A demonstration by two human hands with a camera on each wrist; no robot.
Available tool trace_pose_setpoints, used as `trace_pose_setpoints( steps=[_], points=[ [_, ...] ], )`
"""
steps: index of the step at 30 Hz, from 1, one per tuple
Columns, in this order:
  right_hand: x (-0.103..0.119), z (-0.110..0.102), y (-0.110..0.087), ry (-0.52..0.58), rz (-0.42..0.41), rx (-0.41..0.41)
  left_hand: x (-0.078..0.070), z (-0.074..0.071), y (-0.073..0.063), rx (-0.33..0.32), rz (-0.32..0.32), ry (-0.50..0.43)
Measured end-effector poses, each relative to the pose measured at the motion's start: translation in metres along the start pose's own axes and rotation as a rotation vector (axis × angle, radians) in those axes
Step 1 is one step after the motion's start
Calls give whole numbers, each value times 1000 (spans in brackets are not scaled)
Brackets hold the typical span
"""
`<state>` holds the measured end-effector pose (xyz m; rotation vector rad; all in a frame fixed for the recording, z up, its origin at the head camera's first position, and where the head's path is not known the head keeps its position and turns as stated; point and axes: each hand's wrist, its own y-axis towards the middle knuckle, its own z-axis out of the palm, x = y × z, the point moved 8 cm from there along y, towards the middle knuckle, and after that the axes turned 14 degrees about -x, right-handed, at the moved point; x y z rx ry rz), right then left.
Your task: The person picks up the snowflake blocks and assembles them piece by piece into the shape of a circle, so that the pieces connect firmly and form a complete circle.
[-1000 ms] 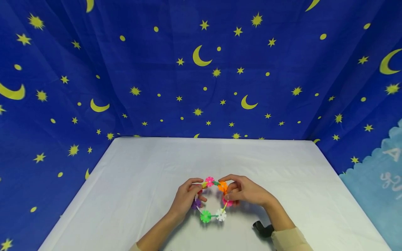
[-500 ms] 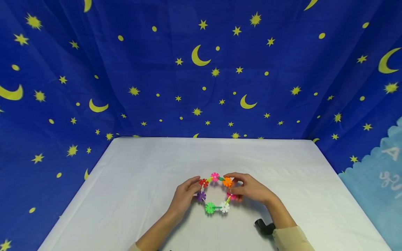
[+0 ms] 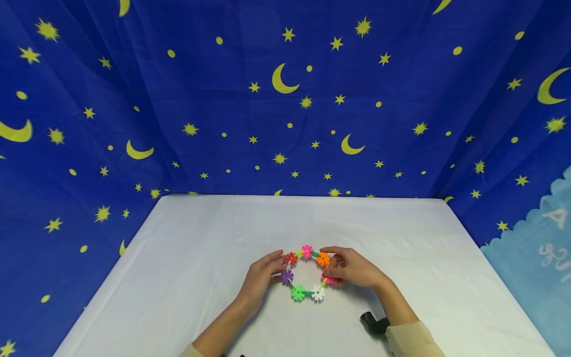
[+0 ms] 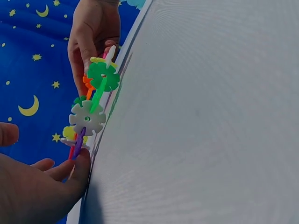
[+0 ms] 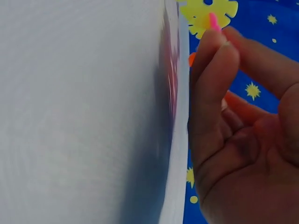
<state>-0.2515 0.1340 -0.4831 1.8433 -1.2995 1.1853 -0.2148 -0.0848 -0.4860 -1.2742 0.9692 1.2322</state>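
Observation:
A ring of interlocking flower-shaped plastic discs (image 3: 298,293), in several bright colours, is held between the two hands over the white table. My left hand (image 3: 259,277) grips its left side at the purple disc (image 3: 287,276), with the red disc (image 3: 291,258) just above. In the left wrist view the purple disc (image 4: 80,142) shows edge-on at the fingertips. My right hand (image 3: 357,267) pinches the right side at a pink disc (image 3: 328,278), partly hidden by the fingers, below the orange disc (image 3: 323,259). The right wrist view shows thumb and finger meeting at a pink edge (image 5: 214,21).
A black curved object (image 3: 373,323) lies by the right forearm. The white-covered table (image 3: 214,228) is enclosed by blue cloth (image 3: 250,114) with yellow moons and stars. Light blue fabric with white lettering (image 3: 535,253) hangs at the right.
The ring has moved slightly up and to the right, then tilted a little. The left hand's fingers have shifted outward, so the red and purple discs show more fully. The right hand keeps its hold.

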Motion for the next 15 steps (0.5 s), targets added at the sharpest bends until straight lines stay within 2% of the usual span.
trace_pose_setpoints(
  steps=[7, 15],
  points=[
    [-3, 1, 0, -10, 7, -1, 2, 1, 0, -1, -39, -23],
    [-5, 1, -1, -11, 45, 8, 4, 0, 1, -2, -28, 55]
  ],
)
